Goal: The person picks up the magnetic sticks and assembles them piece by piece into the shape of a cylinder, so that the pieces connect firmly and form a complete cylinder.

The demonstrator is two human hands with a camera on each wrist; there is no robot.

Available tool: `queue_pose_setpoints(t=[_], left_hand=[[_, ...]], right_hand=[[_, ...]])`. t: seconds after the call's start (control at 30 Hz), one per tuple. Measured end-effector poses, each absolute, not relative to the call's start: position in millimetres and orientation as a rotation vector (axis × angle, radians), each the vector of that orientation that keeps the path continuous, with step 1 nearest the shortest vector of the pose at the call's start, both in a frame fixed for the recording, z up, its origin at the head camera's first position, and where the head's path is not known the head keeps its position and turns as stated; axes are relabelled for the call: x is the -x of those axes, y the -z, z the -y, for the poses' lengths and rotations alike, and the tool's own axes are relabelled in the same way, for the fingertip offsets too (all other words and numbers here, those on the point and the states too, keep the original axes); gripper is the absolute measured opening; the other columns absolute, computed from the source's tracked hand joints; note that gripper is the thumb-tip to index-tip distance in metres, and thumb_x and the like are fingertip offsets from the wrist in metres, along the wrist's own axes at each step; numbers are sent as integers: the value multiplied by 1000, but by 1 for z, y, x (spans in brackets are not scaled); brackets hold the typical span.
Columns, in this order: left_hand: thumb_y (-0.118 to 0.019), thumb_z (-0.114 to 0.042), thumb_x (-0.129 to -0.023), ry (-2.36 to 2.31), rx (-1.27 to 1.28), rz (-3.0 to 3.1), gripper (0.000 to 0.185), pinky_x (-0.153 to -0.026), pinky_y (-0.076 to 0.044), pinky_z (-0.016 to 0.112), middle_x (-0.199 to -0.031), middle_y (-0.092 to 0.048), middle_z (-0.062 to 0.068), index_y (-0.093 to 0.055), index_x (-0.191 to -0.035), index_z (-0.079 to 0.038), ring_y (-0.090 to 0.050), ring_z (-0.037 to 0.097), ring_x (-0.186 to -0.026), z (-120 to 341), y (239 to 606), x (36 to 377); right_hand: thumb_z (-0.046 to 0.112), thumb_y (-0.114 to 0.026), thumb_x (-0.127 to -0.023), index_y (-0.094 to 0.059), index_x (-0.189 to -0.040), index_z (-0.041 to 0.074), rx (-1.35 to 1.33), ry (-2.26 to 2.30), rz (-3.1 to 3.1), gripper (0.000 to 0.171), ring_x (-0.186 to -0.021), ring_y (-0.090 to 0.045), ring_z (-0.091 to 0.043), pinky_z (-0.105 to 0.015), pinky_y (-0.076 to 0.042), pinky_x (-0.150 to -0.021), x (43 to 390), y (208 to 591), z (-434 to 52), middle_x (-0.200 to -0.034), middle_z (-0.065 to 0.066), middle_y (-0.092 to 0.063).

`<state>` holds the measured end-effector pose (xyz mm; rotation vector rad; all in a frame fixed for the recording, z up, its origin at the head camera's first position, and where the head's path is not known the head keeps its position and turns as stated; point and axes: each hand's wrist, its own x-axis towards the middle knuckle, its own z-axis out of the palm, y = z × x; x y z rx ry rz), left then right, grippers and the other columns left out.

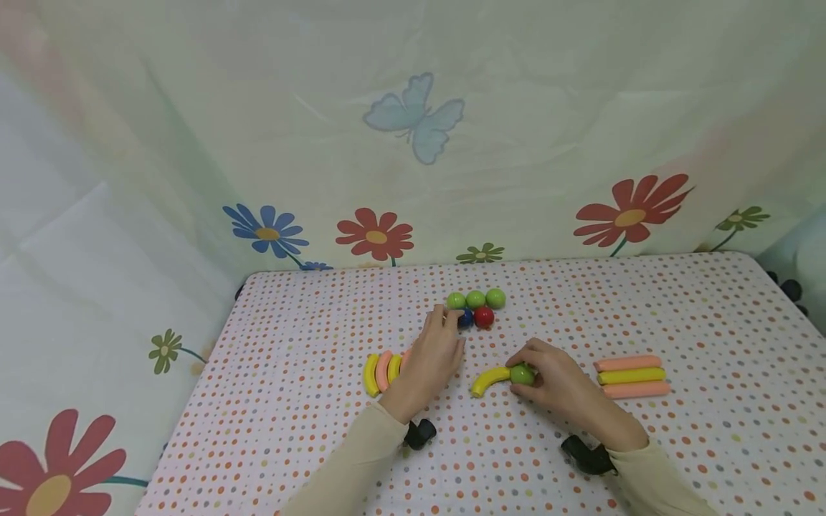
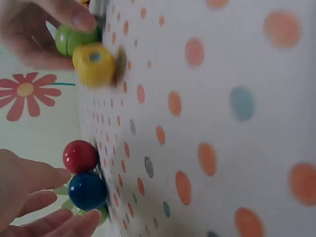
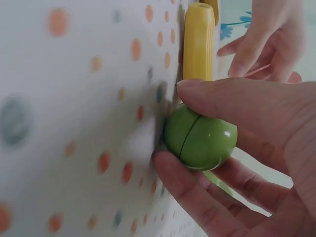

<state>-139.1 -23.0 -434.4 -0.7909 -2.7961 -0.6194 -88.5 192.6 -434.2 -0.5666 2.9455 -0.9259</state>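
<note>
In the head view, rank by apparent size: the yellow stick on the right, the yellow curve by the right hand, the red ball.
1. Yellow stick
2. Yellow curve, somewhat shorter
3. Red ball, smallest; it lies farther from the camera, but the gap is plain.

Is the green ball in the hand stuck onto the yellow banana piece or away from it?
On it. The green ball, pinched by the right hand, touches the end of the yellow curved piece on the table.

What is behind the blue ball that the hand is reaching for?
Behind the blue ball sit three green balls in a row, with a red ball beside it. The left hand covers part of the blue ball, so anything under those fingers is hidden.
</note>
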Motion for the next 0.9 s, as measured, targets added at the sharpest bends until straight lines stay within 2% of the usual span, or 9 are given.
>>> queue_pose_setpoints(t=[0.3, 0.6, 0.7, 0.8, 0.9], left_hand=[[-61, -5, -104, 574, 781, 2896, 39, -71, -57, 26, -130, -51, 18, -58, -143, 0, -58, 25, -109, 10, 438, 153], [-67, -17, -104, 534, 760, 2979, 35, -86, -61, 41, -131, -58, 15, -60, -135, -2, -61, 25, -115, 12, 439, 150], [-69, -18, -103, 530, 755, 2990, 36, -88, -60, 39, -128, -61, 13, -63, -135, -3, -63, 23, -113, 14, 438, 147], [-73, -18, -101, 492, 758, 2978, 31, -84, -59, 31, -119, -62, 12, -70, -127, -2, -64, 21, -104, 18, 437, 145], [-76, -16, -98, 449, 759, 2985, 29, -81, -59, 28, -116, -61, 11, -73, -123, -2, -64, 20, -98, 21, 435, 142]], right_hand=[[4, -92, -77, -76, -101, 6, 446, 886, -2950, 29, -76, -54, -8, -23, -51, -61, 71, 433, -204, -98, -2, -63], [3, -91, -77, -76, -103, 5, 421, 895, -2948, 31, -79, -57, -10, -24, -53, -63, 70, 432, -206, -100, -3, -63], [3, -91, -77, -76, -104, 4, 442, 907, -2955, 30, -78, -57, -10, -24, -52, -62, 73, 434, -207, -98, -4, -63], [3, -90, -78, -76, -103, 3, 441, 926, -2975, 29, -77, -57, -11, -23, -52, -62, 76, 436, -208, -95, -4, -62], [3, -90, -78, -76, -103, 2, 419, 949, -3003, 28, -77, -57, -13, -25, -53, -62, 80, 437, -208, -94, -5, -62]])
